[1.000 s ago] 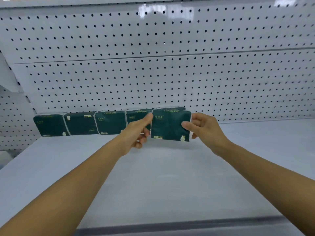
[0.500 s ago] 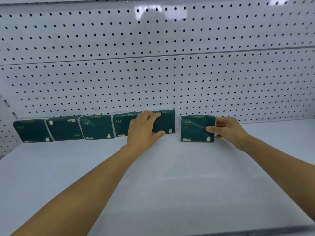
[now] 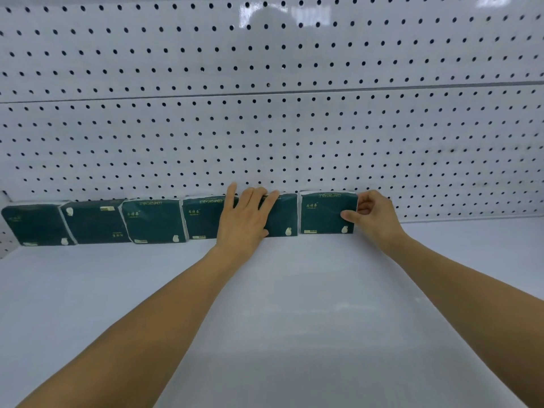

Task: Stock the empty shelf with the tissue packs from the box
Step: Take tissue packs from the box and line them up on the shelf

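Six dark green tissue packs stand in a row against the pegboard at the back of the shelf. Left hand lies flat, fingers straight, on the fifth pack. Right hand pinches the sixth pack at its 3 o'clock edge.

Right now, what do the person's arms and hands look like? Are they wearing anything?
Both arms are bare as far as the picture shows: no sleeves come into view. The left hand and right hand wear no gloves, and I see no rings, watch or bracelet. The fingernails look short and plain. The forearms are long and slim, reaching in from the bottom corners.
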The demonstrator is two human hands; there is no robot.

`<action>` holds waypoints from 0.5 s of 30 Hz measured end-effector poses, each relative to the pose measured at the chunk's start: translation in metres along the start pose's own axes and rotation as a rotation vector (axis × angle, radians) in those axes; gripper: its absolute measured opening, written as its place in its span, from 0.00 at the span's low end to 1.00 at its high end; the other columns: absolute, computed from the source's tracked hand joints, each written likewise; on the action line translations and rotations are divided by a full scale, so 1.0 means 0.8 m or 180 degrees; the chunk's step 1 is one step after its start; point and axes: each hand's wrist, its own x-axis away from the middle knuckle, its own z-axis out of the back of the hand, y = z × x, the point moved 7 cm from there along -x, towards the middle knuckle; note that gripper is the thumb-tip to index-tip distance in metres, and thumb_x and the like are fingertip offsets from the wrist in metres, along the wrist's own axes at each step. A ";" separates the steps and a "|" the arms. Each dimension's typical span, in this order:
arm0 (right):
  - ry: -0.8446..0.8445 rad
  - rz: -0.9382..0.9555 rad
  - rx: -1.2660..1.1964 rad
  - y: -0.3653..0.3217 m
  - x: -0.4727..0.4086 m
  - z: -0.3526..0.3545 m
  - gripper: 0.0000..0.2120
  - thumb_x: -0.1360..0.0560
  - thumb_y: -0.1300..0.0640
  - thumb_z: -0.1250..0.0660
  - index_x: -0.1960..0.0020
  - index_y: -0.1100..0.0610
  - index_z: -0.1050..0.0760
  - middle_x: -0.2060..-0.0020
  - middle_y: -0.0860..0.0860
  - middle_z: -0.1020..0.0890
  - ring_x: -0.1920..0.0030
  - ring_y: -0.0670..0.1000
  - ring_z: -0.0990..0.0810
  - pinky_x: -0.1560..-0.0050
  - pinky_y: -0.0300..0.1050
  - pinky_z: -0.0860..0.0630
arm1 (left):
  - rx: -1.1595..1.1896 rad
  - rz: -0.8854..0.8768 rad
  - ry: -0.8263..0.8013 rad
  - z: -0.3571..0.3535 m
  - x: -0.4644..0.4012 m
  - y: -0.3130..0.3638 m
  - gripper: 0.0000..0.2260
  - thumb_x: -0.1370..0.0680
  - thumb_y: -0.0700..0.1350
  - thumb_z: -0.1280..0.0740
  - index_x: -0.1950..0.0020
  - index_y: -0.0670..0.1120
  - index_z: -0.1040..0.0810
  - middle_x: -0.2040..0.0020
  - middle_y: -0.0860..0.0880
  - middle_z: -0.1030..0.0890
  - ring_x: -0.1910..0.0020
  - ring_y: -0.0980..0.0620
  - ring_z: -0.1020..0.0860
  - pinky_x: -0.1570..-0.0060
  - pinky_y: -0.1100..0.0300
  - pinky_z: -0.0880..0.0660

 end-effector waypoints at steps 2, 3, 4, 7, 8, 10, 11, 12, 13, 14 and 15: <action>0.0036 0.0047 0.0041 0.000 0.000 -0.002 0.12 0.29 0.64 0.25 0.51 0.57 0.27 0.57 0.51 0.20 0.57 0.50 0.20 0.60 0.38 0.24 | -0.0057 0.0017 -0.0060 -0.001 0.000 0.001 0.41 0.39 0.52 0.18 0.28 0.47 0.29 0.39 0.47 0.24 0.38 0.44 0.25 0.27 0.37 0.41; 0.0054 0.0070 0.0070 -0.001 -0.001 -0.002 0.12 0.28 0.64 0.26 0.50 0.57 0.27 0.57 0.51 0.20 0.58 0.50 0.20 0.59 0.38 0.24 | -0.0080 0.0025 -0.0074 -0.001 -0.001 0.001 0.41 0.38 0.52 0.19 0.28 0.47 0.29 0.39 0.46 0.24 0.38 0.44 0.25 0.27 0.37 0.41; 0.0070 0.0099 0.0118 -0.001 0.000 -0.002 0.11 0.28 0.63 0.26 0.50 0.57 0.26 0.57 0.50 0.20 0.58 0.50 0.21 0.59 0.38 0.24 | -0.0093 0.0030 -0.0082 -0.001 -0.001 0.001 0.41 0.38 0.52 0.19 0.28 0.47 0.29 0.39 0.46 0.24 0.38 0.44 0.25 0.27 0.37 0.41; 0.0088 0.0156 0.0449 0.000 0.000 -0.004 0.11 0.26 0.60 0.28 0.47 0.57 0.26 0.54 0.50 0.21 0.57 0.48 0.23 0.59 0.39 0.27 | -0.0098 0.0051 -0.0112 0.000 -0.001 0.002 0.40 0.37 0.51 0.20 0.27 0.47 0.30 0.38 0.46 0.25 0.37 0.44 0.26 0.27 0.36 0.43; 0.0070 0.0125 0.0552 0.002 -0.001 -0.005 0.11 0.25 0.58 0.28 0.45 0.57 0.27 0.52 0.51 0.21 0.55 0.49 0.23 0.57 0.41 0.26 | -0.0073 0.0068 -0.0176 0.001 0.000 0.002 0.40 0.35 0.52 0.20 0.26 0.47 0.32 0.36 0.46 0.25 0.36 0.44 0.27 0.26 0.36 0.44; 0.0013 -0.0026 0.0758 0.005 0.002 -0.005 0.17 0.25 0.53 0.29 0.40 0.57 0.29 0.45 0.52 0.22 0.49 0.52 0.23 0.50 0.47 0.25 | 0.0004 0.0109 -0.0408 0.005 0.002 0.003 0.41 0.30 0.54 0.25 0.22 0.49 0.40 0.30 0.47 0.30 0.30 0.45 0.32 0.25 0.37 0.51; 0.0009 -0.0131 0.0869 0.005 0.006 -0.004 0.21 0.24 0.50 0.30 0.36 0.57 0.31 0.40 0.53 0.24 0.44 0.54 0.24 0.46 0.50 0.25 | 0.0050 0.0140 -0.0541 0.007 0.003 0.003 0.42 0.27 0.56 0.28 0.20 0.49 0.46 0.27 0.47 0.35 0.27 0.46 0.37 0.24 0.38 0.55; 0.0041 -0.0204 0.0994 0.003 0.012 -0.001 0.26 0.24 0.48 0.31 0.32 0.58 0.34 0.36 0.54 0.27 0.39 0.55 0.26 0.42 0.53 0.26 | 0.0093 0.0183 -0.0626 0.011 0.005 0.003 0.42 0.25 0.58 0.31 0.19 0.50 0.52 0.24 0.47 0.40 0.24 0.46 0.42 0.24 0.39 0.58; 0.0092 -0.0188 0.1177 -0.003 0.021 0.002 0.30 0.24 0.47 0.32 0.28 0.59 0.37 0.33 0.56 0.30 0.35 0.57 0.29 0.39 0.55 0.28 | 0.0130 0.0226 -0.0669 0.018 0.007 0.002 0.42 0.24 0.59 0.33 0.19 0.51 0.56 0.22 0.47 0.44 0.22 0.47 0.46 0.24 0.40 0.60; 0.0137 -0.0062 0.1427 -0.013 0.032 0.005 0.31 0.23 0.47 0.33 0.26 0.59 0.39 0.31 0.56 0.32 0.32 0.58 0.32 0.37 0.56 0.30 | 0.0170 0.0254 -0.0677 0.029 0.011 0.001 0.42 0.23 0.61 0.35 0.19 0.51 0.58 0.21 0.47 0.47 0.21 0.47 0.49 0.24 0.40 0.61; 0.0149 0.0152 0.1728 -0.026 0.046 0.005 0.31 0.22 0.46 0.35 0.25 0.58 0.41 0.29 0.57 0.34 0.31 0.58 0.34 0.36 0.56 0.32 | 0.0214 0.0262 -0.0671 0.041 0.016 -0.001 0.42 0.22 0.63 0.37 0.19 0.52 0.59 0.20 0.48 0.49 0.21 0.47 0.50 0.24 0.40 0.60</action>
